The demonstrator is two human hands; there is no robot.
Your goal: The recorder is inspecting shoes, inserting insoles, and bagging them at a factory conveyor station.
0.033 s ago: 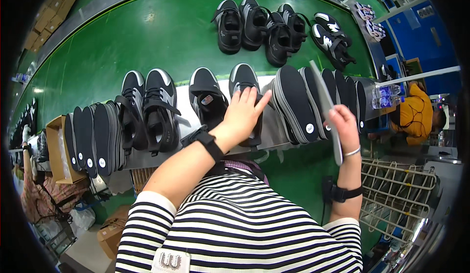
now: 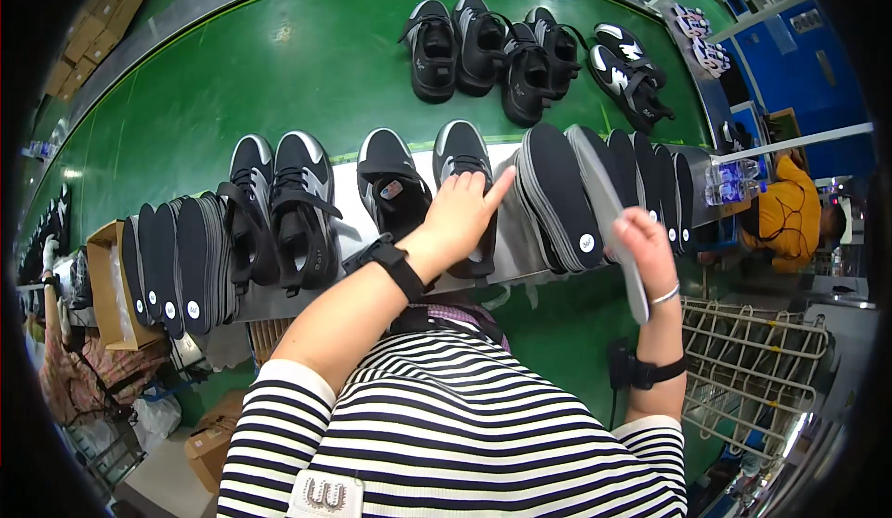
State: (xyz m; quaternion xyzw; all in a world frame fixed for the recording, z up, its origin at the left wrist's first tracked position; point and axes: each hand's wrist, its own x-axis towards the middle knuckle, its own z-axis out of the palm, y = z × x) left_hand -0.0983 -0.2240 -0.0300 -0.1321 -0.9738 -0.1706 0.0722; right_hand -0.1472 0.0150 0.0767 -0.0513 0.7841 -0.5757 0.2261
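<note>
My left hand [image 2: 460, 222] lies over a black sneaker [image 2: 462, 151] with a silver toe, its fingers curled onto the tongue and opening and the thumb pointing out to the right. Part of that shoe is hidden beneath the hand. In my right hand [image 2: 650, 253] a grey insole [image 2: 609, 202] stands nearly upright, pinched near its lower half, with its grey face toward the left. Just left of it is a stack of black insoles [image 2: 562, 197] with a white round label. Beside my left hand stands the matching sneaker [image 2: 390, 179], its strap across the opening.
Another pair of sneakers [image 2: 302, 193] stands further left, beside more stacked insoles [image 2: 195, 258] and an open carton [image 2: 116, 286]. Several finished-looking shoes [image 2: 483, 49] sit on the green belt [image 2: 232, 63]. A wire rack [image 2: 753, 369] and a person in yellow [image 2: 790, 216] are at right.
The insole in my right hand has tipped leftward at its top, toward the black stacks. My left hand's fingers have curled slightly more over the sneaker.
</note>
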